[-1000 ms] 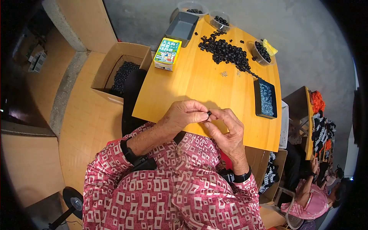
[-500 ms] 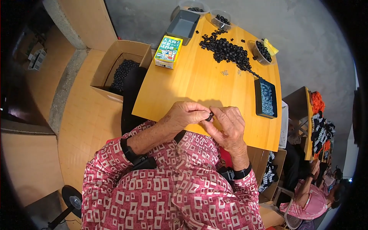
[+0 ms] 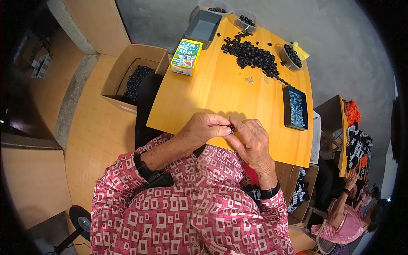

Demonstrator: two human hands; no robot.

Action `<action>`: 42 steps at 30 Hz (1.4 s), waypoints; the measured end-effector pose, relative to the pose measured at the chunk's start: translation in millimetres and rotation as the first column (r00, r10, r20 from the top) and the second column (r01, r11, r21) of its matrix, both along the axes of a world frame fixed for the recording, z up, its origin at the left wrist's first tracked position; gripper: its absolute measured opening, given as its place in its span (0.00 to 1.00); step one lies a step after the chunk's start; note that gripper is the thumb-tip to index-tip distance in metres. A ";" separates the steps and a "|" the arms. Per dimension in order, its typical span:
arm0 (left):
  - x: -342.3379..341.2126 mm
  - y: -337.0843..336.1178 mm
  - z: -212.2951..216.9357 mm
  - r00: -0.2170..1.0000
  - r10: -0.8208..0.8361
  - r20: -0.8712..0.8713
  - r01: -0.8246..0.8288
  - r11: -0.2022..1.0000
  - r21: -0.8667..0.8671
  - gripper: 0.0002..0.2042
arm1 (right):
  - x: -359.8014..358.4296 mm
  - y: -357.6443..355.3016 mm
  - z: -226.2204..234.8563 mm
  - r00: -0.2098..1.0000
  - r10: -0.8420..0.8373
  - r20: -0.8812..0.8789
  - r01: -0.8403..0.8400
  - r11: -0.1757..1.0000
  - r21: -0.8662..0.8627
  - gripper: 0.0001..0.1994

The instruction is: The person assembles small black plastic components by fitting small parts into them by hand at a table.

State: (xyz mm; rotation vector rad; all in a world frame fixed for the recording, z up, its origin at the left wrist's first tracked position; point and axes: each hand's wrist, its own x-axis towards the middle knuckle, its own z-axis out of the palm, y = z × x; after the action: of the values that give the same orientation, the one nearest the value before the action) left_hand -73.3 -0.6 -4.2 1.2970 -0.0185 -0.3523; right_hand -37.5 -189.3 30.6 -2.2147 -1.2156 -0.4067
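Over the table's near edge, both hands meet at a small black round part (image 3: 230,127), mostly hidden by the fingertips. My left hand (image 3: 204,128) pinches it between thumb and forefinger. My right hand (image 3: 253,142) closes on it from the other side, forefinger at the part and thumb just below. Farther up the table lies a heap of similar black ring-like parts (image 3: 257,58). Small pale pieces (image 3: 249,80) lie just in front of that heap. A dark tray (image 3: 287,108) of tiny shiny pieces sits toward the right edge.
At the far edge stand clear tubs (image 3: 245,21) with black parts and a grey tray (image 3: 203,29). A yellow-green box (image 3: 186,57) is at the left edge. An open carton (image 3: 111,83) of black parts stands left of the table. Another person (image 3: 344,219) sits at right.
The black part has shifted slightly left and is more covered by the fingers. My right thumb and fingers have moved slightly left. The other person's hand at right has risen.
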 end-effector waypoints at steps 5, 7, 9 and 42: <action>-0.7 1.2 -0.3 1.000 0.017 0.025 -0.017 0.999 0.038 0.15 | -5.0 -0.2 -1.0 0.997 -0.036 0.074 0.042 0.995 -0.086 0.19; -0.4 2.4 -1.2 0.999 -0.006 0.040 0.005 1.000 0.030 0.15 | -5.5 0.7 2.2 0.996 -0.030 0.087 0.038 0.995 -0.095 0.19; -0.4 2.3 1.2 1.000 0.000 0.000 0.000 1.000 -0.015 0.15 | -3.6 -0.1 5.8 0.999 0.002 -0.051 -0.003 1.000 -0.025 0.17; 0.3 0.8 3.9 0.997 -0.080 -0.002 0.079 0.984 -0.163 0.13 | -1.7 -10.2 0.7 0.972 0.042 -0.233 0.005 0.981 0.196 0.16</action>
State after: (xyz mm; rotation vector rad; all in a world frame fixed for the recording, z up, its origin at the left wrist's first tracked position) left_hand -73.0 0.3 -0.3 1.1352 -0.0904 -0.4162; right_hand -39.1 -199.5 31.4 -2.0163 -1.0231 -0.2352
